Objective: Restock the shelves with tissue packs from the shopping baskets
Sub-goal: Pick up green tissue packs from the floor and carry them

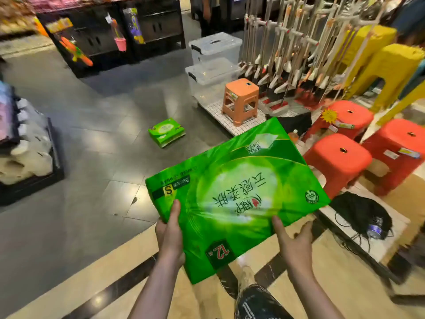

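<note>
Head view, left hand (pixel 169 231) gripping tissue pack (pixel 234 192), right hand (pixel 293 238) spread beneath it

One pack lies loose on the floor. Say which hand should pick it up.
Probably right. The left hand grips the big green pack; the right hand only touches its edge, fingers open. The floor pack lies ahead.

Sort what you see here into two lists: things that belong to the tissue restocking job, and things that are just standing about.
Part of the job:
- large green tissue pack, held by left hand and right hand
- small green tissue pack on the floor

Standing about:
- orange stool
- red stools
- yellow stools
- clear storage boxes
- black bag
</note>
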`<control>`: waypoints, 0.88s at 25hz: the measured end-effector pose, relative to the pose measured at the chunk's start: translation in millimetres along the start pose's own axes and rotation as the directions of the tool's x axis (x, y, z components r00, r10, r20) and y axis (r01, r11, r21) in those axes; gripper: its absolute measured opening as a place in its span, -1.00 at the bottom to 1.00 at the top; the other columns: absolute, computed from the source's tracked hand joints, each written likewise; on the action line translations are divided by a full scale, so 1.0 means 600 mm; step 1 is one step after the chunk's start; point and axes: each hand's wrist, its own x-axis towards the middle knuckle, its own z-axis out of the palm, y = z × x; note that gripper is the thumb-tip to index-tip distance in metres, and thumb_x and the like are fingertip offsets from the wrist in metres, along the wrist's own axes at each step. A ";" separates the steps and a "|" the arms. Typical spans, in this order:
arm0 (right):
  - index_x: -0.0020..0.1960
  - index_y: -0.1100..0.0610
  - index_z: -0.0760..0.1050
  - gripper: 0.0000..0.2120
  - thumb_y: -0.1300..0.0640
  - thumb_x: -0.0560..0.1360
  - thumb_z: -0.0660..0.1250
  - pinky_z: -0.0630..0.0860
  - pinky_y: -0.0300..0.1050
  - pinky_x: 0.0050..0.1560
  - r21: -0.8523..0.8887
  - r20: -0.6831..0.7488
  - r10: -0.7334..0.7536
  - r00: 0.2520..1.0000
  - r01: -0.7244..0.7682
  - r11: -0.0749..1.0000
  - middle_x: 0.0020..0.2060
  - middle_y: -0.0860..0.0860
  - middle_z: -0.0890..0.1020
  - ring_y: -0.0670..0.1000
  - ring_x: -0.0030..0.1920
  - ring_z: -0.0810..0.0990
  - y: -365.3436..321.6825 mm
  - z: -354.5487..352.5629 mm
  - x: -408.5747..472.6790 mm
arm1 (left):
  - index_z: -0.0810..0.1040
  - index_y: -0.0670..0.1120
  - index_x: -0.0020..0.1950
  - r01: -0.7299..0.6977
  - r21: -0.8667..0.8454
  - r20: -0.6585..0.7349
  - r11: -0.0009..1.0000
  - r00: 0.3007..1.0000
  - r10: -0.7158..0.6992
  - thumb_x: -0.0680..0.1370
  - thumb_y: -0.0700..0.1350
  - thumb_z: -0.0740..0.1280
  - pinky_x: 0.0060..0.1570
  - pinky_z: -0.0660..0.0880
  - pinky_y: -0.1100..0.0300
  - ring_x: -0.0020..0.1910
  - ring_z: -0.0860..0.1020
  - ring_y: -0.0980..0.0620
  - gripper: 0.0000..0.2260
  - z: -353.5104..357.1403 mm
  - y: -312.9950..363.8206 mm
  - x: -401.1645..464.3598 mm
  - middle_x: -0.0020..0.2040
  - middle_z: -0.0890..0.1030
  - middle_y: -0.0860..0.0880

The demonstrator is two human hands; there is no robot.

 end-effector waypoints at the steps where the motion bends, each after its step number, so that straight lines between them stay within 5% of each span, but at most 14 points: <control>1: 0.57 0.04 0.13 0.20 -0.49 0.12 0.45 0.35 0.32 0.41 0.121 0.211 0.036 0.977 -0.063 0.991 0.48 0.10 0.38 0.16 0.40 0.41 -0.012 0.052 -0.004 | 0.60 -0.04 0.21 0.012 -0.043 -0.035 0.999 0.999 -0.014 0.43 0.21 0.49 -0.01 0.62 -0.26 0.00 0.69 -0.20 -0.53 0.001 0.005 0.010 0.05 0.71 -0.13; 3: 0.41 -0.06 0.35 0.13 -0.46 -0.05 0.59 0.54 0.27 0.21 0.348 0.411 0.049 0.910 -0.206 0.915 0.29 0.05 0.59 0.13 0.23 0.60 -0.043 0.136 0.023 | 0.62 -0.04 0.19 0.028 -0.104 -0.106 0.994 0.994 -0.039 0.42 0.22 0.50 0.06 0.60 -0.25 0.02 0.68 -0.19 -0.53 0.009 0.008 0.030 0.07 0.70 -0.13; 5: 0.37 0.00 0.42 0.09 -0.32 -0.06 0.69 0.60 0.18 0.14 0.463 0.407 0.014 0.913 -0.220 0.859 0.21 0.10 0.66 0.17 0.15 0.67 -0.072 0.190 0.084 | 0.62 -0.02 0.19 0.046 -0.147 -0.139 0.988 0.988 -0.067 0.29 0.29 0.54 0.12 0.57 -0.27 0.06 0.67 -0.19 -0.41 0.015 0.008 0.052 0.10 0.70 -0.12; 9: 0.36 0.11 0.44 -0.13 -0.01 0.13 0.69 0.62 0.24 0.09 0.475 0.520 -0.127 0.845 -0.162 0.865 0.14 0.16 0.68 0.26 0.11 0.68 -0.187 0.298 0.210 | 0.58 -0.04 0.24 0.121 -0.210 -0.135 0.970 0.979 -0.151 0.38 0.25 0.48 0.10 0.55 -0.31 0.07 0.65 -0.21 -0.45 0.038 0.037 0.133 0.09 0.71 -0.15; 12: 0.28 0.15 0.51 -0.06 -0.05 -0.03 0.74 0.62 0.29 0.08 0.435 0.634 -0.179 0.752 -0.156 0.887 0.10 0.21 0.69 0.29 0.07 0.68 -0.267 0.403 0.271 | 0.52 -0.02 0.23 0.119 -0.224 -0.285 0.967 0.941 -0.182 0.48 0.24 0.40 0.09 0.52 -0.19 0.13 0.58 -0.20 -0.54 0.022 0.086 0.194 0.14 0.64 -0.11; 17: 0.27 0.21 0.49 0.09 -0.08 -0.18 0.75 0.68 0.11 -0.16 0.236 0.858 -0.134 0.495 -0.150 0.960 0.02 0.22 0.71 0.21 -0.09 0.72 -0.386 0.563 0.316 | 0.47 -0.11 0.41 -0.188 -0.094 -0.560 0.978 0.822 0.105 0.29 0.40 0.47 0.07 0.47 0.00 0.15 0.55 -0.10 -0.14 -0.127 0.231 0.310 0.21 0.59 -0.09; 20: 0.26 0.21 0.48 0.08 -0.05 -0.19 0.76 0.66 0.05 -0.25 0.102 0.948 -0.100 0.301 0.009 0.995 -0.07 0.18 0.73 0.17 -0.18 0.71 -0.453 0.695 0.299 | 0.32 -0.09 0.53 -0.195 -0.142 -0.391 0.971 0.912 0.126 0.46 0.26 0.40 -0.05 0.47 0.06 0.26 0.52 -0.29 -0.25 -0.191 0.350 0.419 0.35 0.53 -0.18; 22: 0.24 0.15 0.49 -0.09 0.09 -0.06 0.74 0.66 0.01 -0.25 0.062 0.982 -0.082 0.171 0.117 0.991 -0.09 0.14 0.74 0.12 -0.19 0.71 -0.495 0.779 0.267 | 0.36 -0.13 0.49 -0.183 -0.189 -0.325 0.965 0.939 0.114 0.30 0.26 0.54 -0.06 0.59 -0.01 0.23 0.56 -0.35 -0.12 -0.211 0.383 0.473 0.31 0.56 -0.28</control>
